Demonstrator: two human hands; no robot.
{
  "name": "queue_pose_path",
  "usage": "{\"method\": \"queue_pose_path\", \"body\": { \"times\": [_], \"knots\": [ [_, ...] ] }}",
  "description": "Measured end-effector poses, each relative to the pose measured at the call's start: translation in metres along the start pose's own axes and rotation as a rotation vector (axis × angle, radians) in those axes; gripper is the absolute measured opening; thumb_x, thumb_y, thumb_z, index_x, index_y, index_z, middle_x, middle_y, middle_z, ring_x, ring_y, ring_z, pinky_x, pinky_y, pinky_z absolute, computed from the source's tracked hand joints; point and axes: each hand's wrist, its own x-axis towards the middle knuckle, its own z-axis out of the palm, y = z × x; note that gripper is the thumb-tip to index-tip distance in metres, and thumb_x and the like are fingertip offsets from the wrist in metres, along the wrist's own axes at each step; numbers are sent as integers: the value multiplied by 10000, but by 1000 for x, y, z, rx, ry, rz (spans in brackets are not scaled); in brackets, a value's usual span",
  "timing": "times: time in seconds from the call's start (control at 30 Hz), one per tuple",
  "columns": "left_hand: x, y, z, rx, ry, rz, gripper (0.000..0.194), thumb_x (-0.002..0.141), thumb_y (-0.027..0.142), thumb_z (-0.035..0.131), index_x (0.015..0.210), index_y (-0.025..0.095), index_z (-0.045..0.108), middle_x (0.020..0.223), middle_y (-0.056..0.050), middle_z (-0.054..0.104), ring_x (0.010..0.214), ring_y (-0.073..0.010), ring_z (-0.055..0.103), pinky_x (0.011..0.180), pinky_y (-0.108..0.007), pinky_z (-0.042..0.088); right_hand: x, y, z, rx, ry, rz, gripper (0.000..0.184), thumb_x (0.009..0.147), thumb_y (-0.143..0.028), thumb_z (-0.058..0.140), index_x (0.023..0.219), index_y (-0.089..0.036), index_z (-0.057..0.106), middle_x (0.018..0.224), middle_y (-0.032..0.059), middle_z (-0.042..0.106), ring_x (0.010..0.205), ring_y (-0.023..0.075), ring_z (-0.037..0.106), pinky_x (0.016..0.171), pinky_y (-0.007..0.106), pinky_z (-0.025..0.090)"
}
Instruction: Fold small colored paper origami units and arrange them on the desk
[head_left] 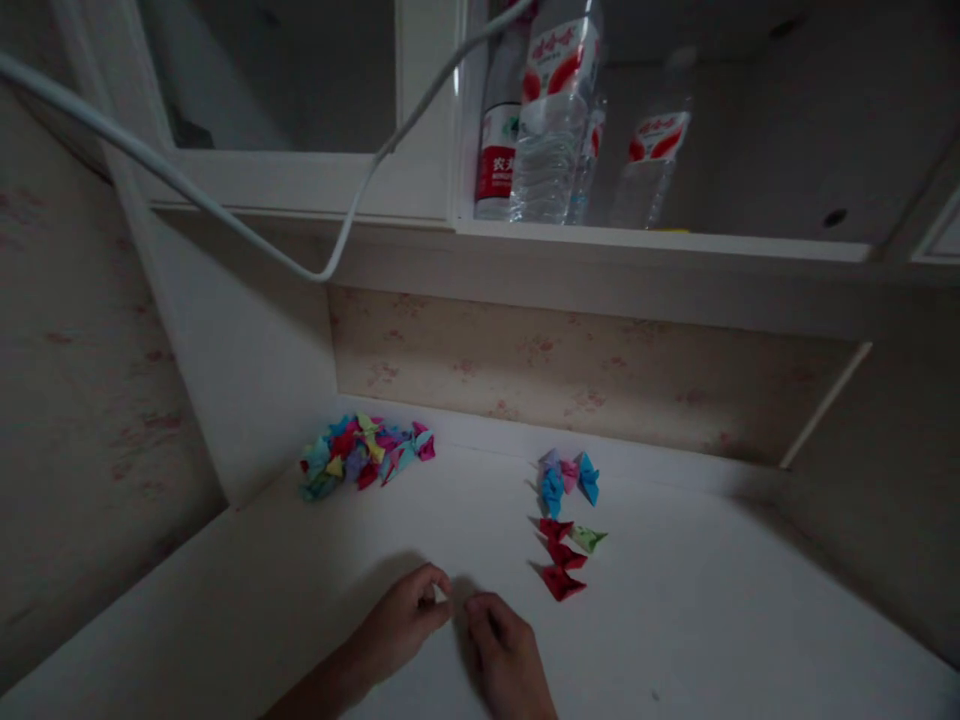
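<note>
Left hand (409, 612), right hand (508, 655): each grip curled nearly closed, contents cannot be told, over bench (337, 560). Folded papers (354, 462): most heaped, back left; fewer apart at right, three red (565, 556) nearer the hands

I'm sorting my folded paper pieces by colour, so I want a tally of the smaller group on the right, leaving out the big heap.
Red pieces: 3
Blue pieces: 2
Purple piece: 1
Pink piece: 1
Green piece: 1
Total: 8
</note>
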Motion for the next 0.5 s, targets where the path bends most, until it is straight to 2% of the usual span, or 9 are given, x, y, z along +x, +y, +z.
{"method": "queue_pose_path", "body": {
  "times": [0.1,0.23,0.4,0.5],
  "knots": [
    [-10,-12,-12,-127,36,-64,95,711,285,563,717,199,522,566,82,396,514,-92,372,506,-201,256,0,2,1,-30,-19,21,442,851,-579,455,744,-192,640,611,3,505,597,169,450,548,257,354],
    [-6,-15,-18,-220,139,-162,73,643,227,529,709,208,507,531,88,394,443,-77,298,455,-202,194,1,3,3,-49,-13,40,443,811,-606,492,766,-201,667,604,15,547,578,183,472,531,266,371],
    [-6,-14,-22,-227,85,-137,104,599,162,485,671,183,557,519,69,408,461,-81,330,450,-203,193,-1,-6,8,-85,-13,20,369,787,-558,555,738,-219,692,681,40,644,673,224,565,632,279,432],
    [-9,-12,-25,-259,83,-176,110,592,164,479,663,185,560,516,71,398,437,-74,300,441,-204,178,0,-4,16,-131,-40,34,336,783,-537,569,738,-233,704,695,37,662,681,229,584,638,287,431]
  ]
}}
